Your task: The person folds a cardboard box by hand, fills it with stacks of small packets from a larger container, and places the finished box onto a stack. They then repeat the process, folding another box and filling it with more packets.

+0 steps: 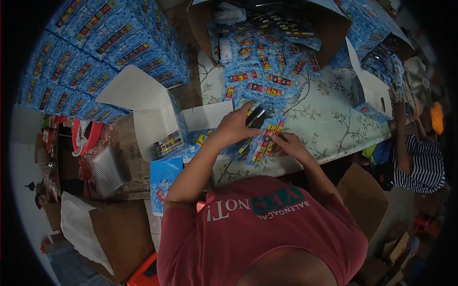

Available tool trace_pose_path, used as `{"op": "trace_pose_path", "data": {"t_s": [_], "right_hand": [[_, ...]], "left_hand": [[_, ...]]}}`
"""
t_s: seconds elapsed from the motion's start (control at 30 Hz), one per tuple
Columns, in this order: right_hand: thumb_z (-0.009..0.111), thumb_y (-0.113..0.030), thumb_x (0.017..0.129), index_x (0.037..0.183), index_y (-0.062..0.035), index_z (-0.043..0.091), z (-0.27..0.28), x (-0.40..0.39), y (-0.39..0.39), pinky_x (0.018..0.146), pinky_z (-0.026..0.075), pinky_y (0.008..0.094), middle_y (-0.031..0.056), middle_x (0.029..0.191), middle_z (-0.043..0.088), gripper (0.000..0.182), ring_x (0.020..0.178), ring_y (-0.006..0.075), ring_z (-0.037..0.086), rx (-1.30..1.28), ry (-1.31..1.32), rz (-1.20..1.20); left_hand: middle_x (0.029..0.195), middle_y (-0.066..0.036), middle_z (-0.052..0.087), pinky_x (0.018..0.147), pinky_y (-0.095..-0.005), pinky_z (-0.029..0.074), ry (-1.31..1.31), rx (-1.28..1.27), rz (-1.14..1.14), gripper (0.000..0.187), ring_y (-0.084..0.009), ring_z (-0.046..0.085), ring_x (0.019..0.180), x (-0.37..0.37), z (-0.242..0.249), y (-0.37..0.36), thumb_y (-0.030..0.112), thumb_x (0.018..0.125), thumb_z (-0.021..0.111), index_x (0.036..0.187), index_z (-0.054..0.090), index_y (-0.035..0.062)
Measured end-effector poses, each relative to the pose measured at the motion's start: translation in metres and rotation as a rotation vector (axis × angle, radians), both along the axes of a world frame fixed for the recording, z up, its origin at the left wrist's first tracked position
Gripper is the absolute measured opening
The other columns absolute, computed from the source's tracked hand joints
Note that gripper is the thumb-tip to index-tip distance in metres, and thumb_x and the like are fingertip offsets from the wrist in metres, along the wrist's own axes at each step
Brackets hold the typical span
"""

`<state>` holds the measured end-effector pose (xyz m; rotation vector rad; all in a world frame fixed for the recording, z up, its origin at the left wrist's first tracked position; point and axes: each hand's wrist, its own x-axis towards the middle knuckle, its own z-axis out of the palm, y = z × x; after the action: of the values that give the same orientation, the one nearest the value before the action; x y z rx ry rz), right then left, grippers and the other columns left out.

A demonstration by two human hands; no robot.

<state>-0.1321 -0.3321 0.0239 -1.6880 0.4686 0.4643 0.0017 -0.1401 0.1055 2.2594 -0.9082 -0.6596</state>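
Note:
My left hand [234, 127] is closed around a few flat packets [255, 113] with dark, shiny edges, near the front of the table. Its thumb reaches toward a blue packet [268, 138] with red and yellow print. That packet's right edge is gripped between the thumb and fingers of my right hand [290, 144]. Just beyond both hands, a loose pile of similar blue packets [267, 78] spreads out of a cardboard box [329, 35]. To the left, an open white-lined carton [148, 121] contains a row of packets standing on edge.
Blue printed cartons [105, 43] are stacked high at the back left. A floral tablecloth [329, 124] covers the table. At the right, a person in a striped shirt [420, 162] reaches toward another open carton [372, 93]. Cardboard boxes [119, 233] stand beside me.

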Motion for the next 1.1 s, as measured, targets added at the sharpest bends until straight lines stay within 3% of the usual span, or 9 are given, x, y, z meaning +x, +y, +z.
{"op": "trace_pose_path", "data": {"t_s": [0.2, 0.3, 0.43, 0.57, 0.67, 0.73, 0.83, 0.97, 1.1], "right_hand": [[0.047, -0.057, 0.088, 0.102, 0.0020, 0.058, -0.008, -0.004, -0.009, 0.052, 0.051, 0.0266, 0.0114, 0.076, 0.065, 0.062, 0.062, 0.0186, 0.065, 0.046, 0.036, -0.019], [0.046, -0.058, 0.088, 0.105, 0.0028, 0.056, -0.012, -0.008, -0.008, 0.053, 0.052, 0.0275, 0.0129, 0.078, 0.066, 0.064, 0.063, 0.0200, 0.065, 0.118, 0.077, -0.084], [0.048, -0.051, 0.090, 0.106, 0.0064, 0.054, -0.013, -0.014, -0.002, 0.054, 0.053, 0.0304, 0.0157, 0.075, 0.065, 0.060, 0.061, 0.0231, 0.065, 0.413, 0.102, -0.212], [0.048, -0.047, 0.092, 0.100, 0.0066, 0.056, -0.002, -0.009, -0.003, 0.055, 0.054, 0.0311, 0.0154, 0.077, 0.065, 0.055, 0.062, 0.0225, 0.066, 0.228, 0.154, -0.166], [0.053, -0.043, 0.090, 0.103, 0.0054, 0.058, -0.007, -0.010, -0.022, 0.055, 0.054, 0.0305, 0.0144, 0.075, 0.067, 0.051, 0.063, 0.0222, 0.066, -0.070, 0.221, -0.017], [0.056, -0.032, 0.088, 0.101, 0.0040, 0.061, -0.014, -0.017, -0.030, 0.065, 0.054, 0.0319, 0.0123, 0.082, 0.067, 0.039, 0.072, 0.0200, 0.066, -0.037, -0.105, 0.271], [0.054, -0.020, 0.087, 0.104, 0.0046, 0.060, -0.020, -0.024, -0.011, 0.073, 0.050, 0.0304, 0.0116, 0.095, 0.066, 0.031, 0.083, 0.0172, 0.063, 0.071, -0.238, -0.010], [0.052, -0.020, 0.089, 0.113, 0.0045, 0.057, -0.016, -0.025, 0.005, 0.081, 0.048, 0.0309, 0.0128, 0.103, 0.065, 0.035, 0.092, 0.0183, 0.061, 0.138, -0.198, -0.127], [0.046, -0.022, 0.093, 0.119, 0.0033, 0.052, -0.023, -0.020, 0.019, 0.078, 0.049, 0.0313, 0.0147, 0.106, 0.063, 0.037, 0.089, 0.0204, 0.062, 0.354, -0.066, -0.358]], "left_hand": [[0.128, -0.024, 0.048, 0.093, -0.0395, 0.042, -0.063, -0.126, 0.005, 0.088, -0.0365, 0.052, 0.114, 0.009, -0.024, 0.012, 0.044, 0.068, 0.074, 0.136, 0.036, 0.0032], [0.118, -0.021, 0.055, 0.089, -0.0415, 0.044, -0.186, -0.192, 0.175, 0.069, -0.0363, 0.056, 0.105, 0.013, -0.036, 0.011, 0.040, 0.076, 0.068, 0.128, 0.045, 0.0014], [0.095, -0.018, 0.063, 0.077, -0.0398, 0.047, 0.071, -0.059, 0.253, 0.039, -0.0317, 0.062, 0.089, 0.022, -0.024, 0.012, 0.033, 0.086, 0.058, 0.107, 0.059, 0.0003], [0.081, -0.016, 0.064, 0.070, -0.0353, 0.047, 0.273, -0.231, 0.146, 0.033, -0.0244, 0.063, 0.078, 0.032, -0.044, 0.016, 0.032, 0.089, 0.056, 0.100, 0.063, 0.0012], [0.081, -0.016, 0.065, 0.070, -0.0341, 0.046, 0.290, -0.300, -0.058, 0.034, -0.0212, 0.062, 0.077, 0.025, -0.042, 0.016, 0.032, 0.090, 0.056, 0.101, 0.064, 0.0005], [0.090, -0.018, 0.064, 0.075, -0.0361, 0.047, 0.319, -0.065, -0.095, 0.046, -0.0261, 0.062, 0.085, 0.008, -0.017, 0.004, 0.039, 0.087, 0.058, 0.110, 0.059, -0.0008], [0.127, -0.026, 0.049, 0.095, -0.0403, 0.040, 0.154, -0.082, -0.174, 0.085, -0.0382, 0.052, 0.113, -0.018, -0.028, -0.004, 0.056, 0.080, 0.060, 0.140, 0.029, 0.0031], [0.131, -0.026, 0.045, 0.096, -0.0408, 0.040, -0.301, -0.132, -0.254, 0.077, -0.0378, 0.052, 0.114, -0.033, -0.054, 0.001, 0.052, 0.086, 0.054, 0.141, 0.028, 0.0045], [0.120, -0.023, 0.054, 0.090, -0.0395, 0.044, 0.232, -0.142, -0.014, 0.052, -0.0354, 0.055, 0.108, 0.004, -0.050, 0.008, 0.033, 0.091, 0.051, 0.133, 0.040, 0.0042]]}}
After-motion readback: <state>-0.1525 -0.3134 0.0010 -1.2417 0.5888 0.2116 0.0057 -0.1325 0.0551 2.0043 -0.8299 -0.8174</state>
